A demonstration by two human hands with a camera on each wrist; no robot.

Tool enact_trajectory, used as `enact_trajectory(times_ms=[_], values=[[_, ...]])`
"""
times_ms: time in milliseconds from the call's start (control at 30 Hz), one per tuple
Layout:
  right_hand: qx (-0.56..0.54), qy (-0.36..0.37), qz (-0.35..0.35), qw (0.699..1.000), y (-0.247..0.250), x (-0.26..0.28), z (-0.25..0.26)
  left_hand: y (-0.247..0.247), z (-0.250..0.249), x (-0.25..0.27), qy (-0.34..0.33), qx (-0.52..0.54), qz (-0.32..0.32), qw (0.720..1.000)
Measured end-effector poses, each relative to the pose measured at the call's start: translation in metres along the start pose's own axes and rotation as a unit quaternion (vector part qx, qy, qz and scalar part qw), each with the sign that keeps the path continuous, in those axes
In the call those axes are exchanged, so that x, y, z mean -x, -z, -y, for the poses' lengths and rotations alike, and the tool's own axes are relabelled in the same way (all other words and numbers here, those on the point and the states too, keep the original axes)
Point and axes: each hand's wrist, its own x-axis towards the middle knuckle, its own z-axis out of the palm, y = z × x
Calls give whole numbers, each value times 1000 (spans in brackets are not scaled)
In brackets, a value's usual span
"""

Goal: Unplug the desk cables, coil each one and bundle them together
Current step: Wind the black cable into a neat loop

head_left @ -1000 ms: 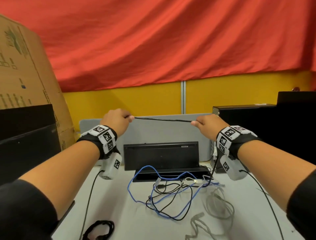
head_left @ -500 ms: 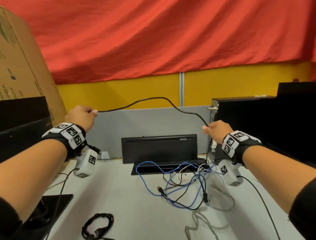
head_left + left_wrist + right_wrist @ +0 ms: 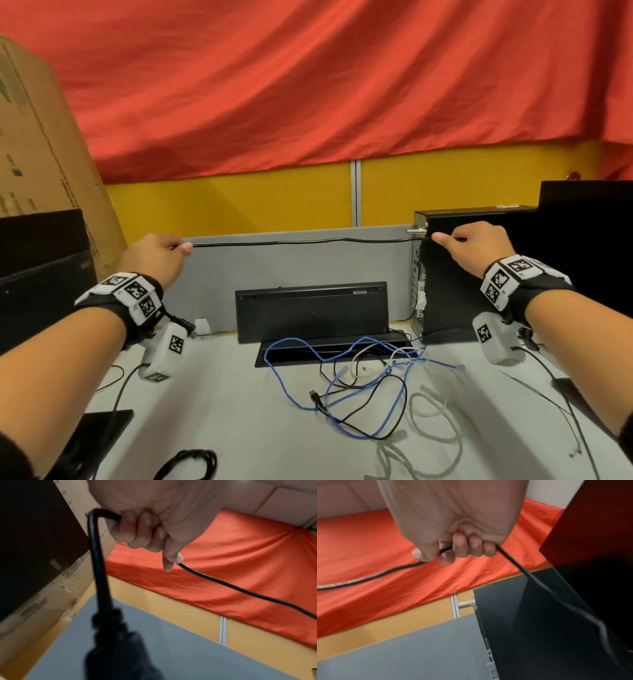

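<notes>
A black power cable runs nearly straight between my two raised hands above the desk. My left hand grips one end of it, fingers curled round the cable, and its plug hangs below the wrist. My right hand grips the cable by the black computer tower; a further length drops down past the wrist. On the desk lie a blue cable, thin black cables, white cables and a grey cable, tangled together.
A black hatch lid stands open over the desk's cable well. A black computer tower stands at right, a cardboard box and dark monitor at left. A coiled black cable lies near the front edge. A grey partition runs behind.
My hands have spread further apart. The black cable, which sagged in an arc half a second ago, is now pulled nearly straight. My right hand has moved right to the tower.
</notes>
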Motion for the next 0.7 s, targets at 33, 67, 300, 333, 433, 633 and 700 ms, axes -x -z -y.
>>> enact_trajectory(times_ms=[33, 67, 300, 333, 433, 633, 700], values=[[23, -16, -28, 999, 3, 0, 0, -2, -3, 1, 2, 5, -8, 1000], [41, -30, -51, 997, 5, 0, 0, -4, -6, 2, 3, 9, -16, 1000], [73, -105, -102, 987, 3, 2, 2, -4, -16, 7, -5, 19, -43, 999], [66, -116, -106, 985, 1, 4, 2, -4, -17, 8, -6, 20, -45, 999], [43, -139, -111, 983, -6, 9, 0, -1, -22, 12, -8, 20, -51, 998], [-56, -182, 42, 981, -20, 26, -25, -4, -35, 21, -15, 137, -9, 990], [-56, -189, 107, 974, -25, 37, -29, -4, -42, 27, -26, 216, 34, 975]])
